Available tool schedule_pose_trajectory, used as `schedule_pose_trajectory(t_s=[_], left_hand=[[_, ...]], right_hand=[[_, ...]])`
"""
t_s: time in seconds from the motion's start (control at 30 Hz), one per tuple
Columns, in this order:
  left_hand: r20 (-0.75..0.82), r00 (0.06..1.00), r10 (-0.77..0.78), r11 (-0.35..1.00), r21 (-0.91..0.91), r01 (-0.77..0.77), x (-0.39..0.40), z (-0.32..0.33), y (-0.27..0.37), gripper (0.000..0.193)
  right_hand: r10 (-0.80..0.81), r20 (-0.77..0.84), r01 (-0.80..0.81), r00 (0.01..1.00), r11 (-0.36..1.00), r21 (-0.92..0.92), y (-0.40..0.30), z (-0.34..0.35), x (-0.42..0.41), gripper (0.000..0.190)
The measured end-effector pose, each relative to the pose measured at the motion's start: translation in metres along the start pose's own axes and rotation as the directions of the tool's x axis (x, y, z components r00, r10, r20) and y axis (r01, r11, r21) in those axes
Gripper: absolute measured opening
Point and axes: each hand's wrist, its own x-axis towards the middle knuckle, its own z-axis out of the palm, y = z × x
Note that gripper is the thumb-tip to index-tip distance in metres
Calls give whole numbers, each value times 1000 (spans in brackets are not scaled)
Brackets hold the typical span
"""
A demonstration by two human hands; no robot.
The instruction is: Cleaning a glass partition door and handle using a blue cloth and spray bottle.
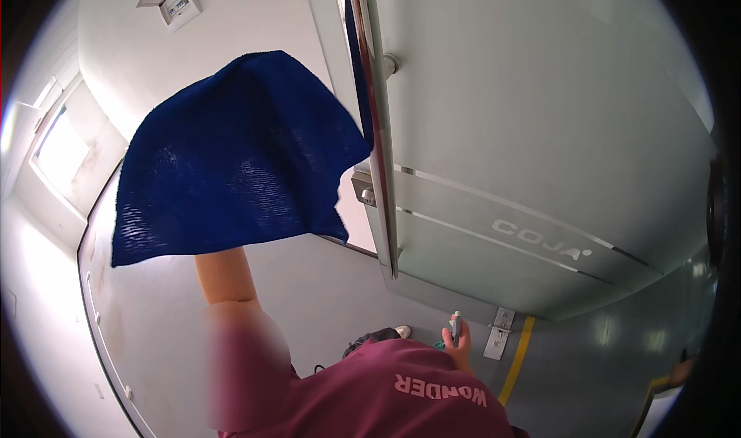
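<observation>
A dark blue cloth (243,154) is spread out in front of my raised left forearm (226,276) and hides my left hand, so its grip does not show. The cloth's right corner meets the edge of a glass door (492,119), beside its long shiny metal pull handle (379,148). Low by my right side, my right hand (460,345) is closed around a small grey and pale-green handheld object (456,328), possibly a spray bottle. Something teal shows beside that hand.
A metal door lock (366,190) sits behind the handle. Metal floor plates (496,342) and a yellow floor line (517,360) lie right of my body. An open electrical breaker box (176,5) is on the white wall, upper left. A window (61,148) stands far left.
</observation>
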Motion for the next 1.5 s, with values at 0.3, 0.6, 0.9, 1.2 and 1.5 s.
schedule_pose_trajectory(t_s=[0.3, 0.6, 0.9, 1.2, 1.5], left_hand=[[-184, 978, 102, 633, 770, 79, 49, 37, -6, 25], [-84, 540, 837, 78, 996, 34, 136, -9, 68, 39], [490, 849, 197, 964, 60, -258, 228, 13, 187, 79], [471, 856, 212, 951, 101, -292, 192, -19, 200, 88], [546, 838, -10, 986, 144, -82, 240, -6, 152, 81]], right_hand=[[49, 48, -47, 998, 998, -51, 7, -1, 0, 43], [50, -62, -52, 997, 998, -30, -3, -6, -8, 44], [120, -14, -119, 993, 992, 38, -8, 0, -4, 45], [-7, -25, 5, 1000, 998, -60, 8, 1, -5, 45], [20, -23, -21, 1000, 998, -59, -5, -3, -4, 45]])
